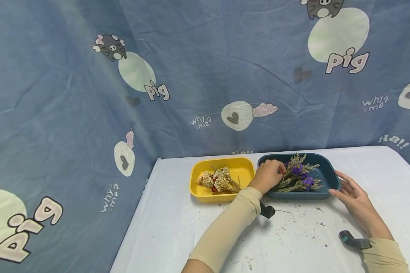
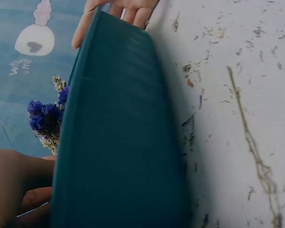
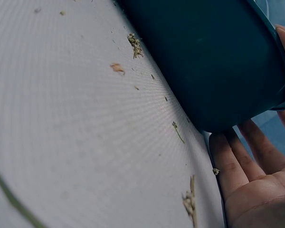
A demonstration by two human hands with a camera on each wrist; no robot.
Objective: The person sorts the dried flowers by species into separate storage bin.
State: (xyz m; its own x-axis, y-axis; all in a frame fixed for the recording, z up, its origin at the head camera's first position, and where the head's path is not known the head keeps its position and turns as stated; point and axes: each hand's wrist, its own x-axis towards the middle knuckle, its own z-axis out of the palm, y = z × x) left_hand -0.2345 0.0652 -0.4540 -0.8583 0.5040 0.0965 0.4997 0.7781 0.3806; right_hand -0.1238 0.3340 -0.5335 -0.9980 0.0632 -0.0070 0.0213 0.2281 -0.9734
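Observation:
A dark teal box [image 1: 328, 178] holds bunches of dried flowers [image 1: 297, 168] with purple blooms and pale sprigs. My left hand [image 1: 268, 175] reaches over its front rim at the left, fingers curled down at the stems and pinching there. In the left wrist view the box's front wall partly hides those fingertips; purple blooms [image 2: 46, 114] rise behind the rim. At the other end my right hand [image 1: 355, 197] holds the box, thumb at the front rim corner. Seen from the right wrist, the right fingers [image 3: 247, 156] lie along the end wall.
To the left stands a yellow box [image 1: 193, 185] with cream and red dried flowers [image 1: 220, 180] in it. Plant crumbs and a thin dry stem [image 2: 247, 133] lie on the white tabletop [image 1: 171, 227]. A blue printed cloth [image 1: 191, 76] hangs behind.

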